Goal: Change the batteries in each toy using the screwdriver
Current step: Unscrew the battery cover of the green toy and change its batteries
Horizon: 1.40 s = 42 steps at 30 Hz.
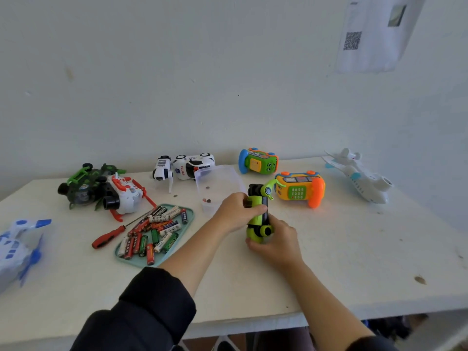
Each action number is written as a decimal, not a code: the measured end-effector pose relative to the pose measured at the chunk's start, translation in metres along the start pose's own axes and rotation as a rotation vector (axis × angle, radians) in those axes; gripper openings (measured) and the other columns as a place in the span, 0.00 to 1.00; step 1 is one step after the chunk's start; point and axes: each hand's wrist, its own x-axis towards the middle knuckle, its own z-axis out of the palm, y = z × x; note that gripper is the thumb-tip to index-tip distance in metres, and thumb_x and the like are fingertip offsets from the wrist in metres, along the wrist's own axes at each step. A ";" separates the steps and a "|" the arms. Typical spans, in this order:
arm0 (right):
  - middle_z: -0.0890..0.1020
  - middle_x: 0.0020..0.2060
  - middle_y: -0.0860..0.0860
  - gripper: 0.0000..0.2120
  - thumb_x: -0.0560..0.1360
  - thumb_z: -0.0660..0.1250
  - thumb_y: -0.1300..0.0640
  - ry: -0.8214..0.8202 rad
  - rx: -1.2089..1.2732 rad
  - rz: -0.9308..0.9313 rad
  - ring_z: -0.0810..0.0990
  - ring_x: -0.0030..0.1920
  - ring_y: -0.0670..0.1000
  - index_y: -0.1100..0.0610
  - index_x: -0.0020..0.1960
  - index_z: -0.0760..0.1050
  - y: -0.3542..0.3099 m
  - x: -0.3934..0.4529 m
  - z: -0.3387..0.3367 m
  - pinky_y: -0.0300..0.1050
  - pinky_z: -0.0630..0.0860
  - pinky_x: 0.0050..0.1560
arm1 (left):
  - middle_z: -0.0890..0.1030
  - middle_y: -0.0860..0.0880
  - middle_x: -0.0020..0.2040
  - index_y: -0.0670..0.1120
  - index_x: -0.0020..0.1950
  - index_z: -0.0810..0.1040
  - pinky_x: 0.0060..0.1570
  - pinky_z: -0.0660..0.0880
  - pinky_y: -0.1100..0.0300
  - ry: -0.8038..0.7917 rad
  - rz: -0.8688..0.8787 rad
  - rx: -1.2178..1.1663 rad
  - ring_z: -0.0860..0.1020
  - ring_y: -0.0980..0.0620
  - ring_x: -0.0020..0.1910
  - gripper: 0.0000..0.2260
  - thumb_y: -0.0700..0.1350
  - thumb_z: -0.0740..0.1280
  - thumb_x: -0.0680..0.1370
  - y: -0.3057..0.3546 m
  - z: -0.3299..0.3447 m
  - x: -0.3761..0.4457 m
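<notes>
A lime-green and black toy vehicle (258,214) stands on end in the middle of the white table (354,262). My left hand (234,211) grips its upper body from the left, thumb across the side. My right hand (276,243) holds its lower end from the right. The red-handled screwdriver (111,235) lies on the table left of a teal tray (188,217) filled with several batteries (152,235). Neither hand touches the screwdriver.
A clear plastic tub (217,188) with a few small screws stands behind my left hand. Other toys line the back: green and white-red vehicles (101,188), police car (193,164), two orange-green toys (298,188), a white plane (359,176), a blue-white toy (17,247) far left.
</notes>
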 end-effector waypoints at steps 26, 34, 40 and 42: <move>0.79 0.35 0.45 0.16 0.65 0.76 0.58 0.017 0.310 0.104 0.75 0.35 0.39 0.49 0.51 0.77 0.012 0.009 -0.004 0.29 0.69 0.36 | 0.76 0.47 0.48 0.44 0.54 0.72 0.45 0.72 0.56 0.063 -0.257 0.573 0.77 0.46 0.50 0.25 0.64 0.67 0.71 -0.034 -0.015 -0.025; 0.81 0.40 0.46 0.18 0.65 0.76 0.57 -0.016 0.384 0.053 0.77 0.39 0.38 0.49 0.53 0.76 0.005 0.010 0.000 0.27 0.69 0.37 | 0.80 0.47 0.42 0.43 0.46 0.78 0.42 0.75 0.56 0.342 -0.142 0.423 0.79 0.47 0.43 0.16 0.55 0.59 0.79 -0.049 -0.080 -0.039; 0.79 0.37 0.43 0.18 0.66 0.76 0.59 -0.076 0.437 0.082 0.76 0.36 0.37 0.52 0.53 0.77 -0.015 0.015 0.031 0.27 0.68 0.36 | 0.74 0.43 0.57 0.44 0.61 0.72 0.54 0.69 0.50 0.517 -0.721 0.672 0.71 0.43 0.58 0.13 0.47 0.59 0.79 -0.117 -0.164 -0.051; 0.79 0.35 0.42 0.17 0.66 0.76 0.59 -0.085 0.453 0.101 0.76 0.36 0.40 0.53 0.54 0.78 -0.013 0.015 0.035 0.32 0.69 0.37 | 0.72 0.42 0.61 0.42 0.60 0.71 0.59 0.67 0.50 0.435 -0.901 0.654 0.69 0.42 0.61 0.14 0.49 0.61 0.79 -0.145 -0.177 -0.054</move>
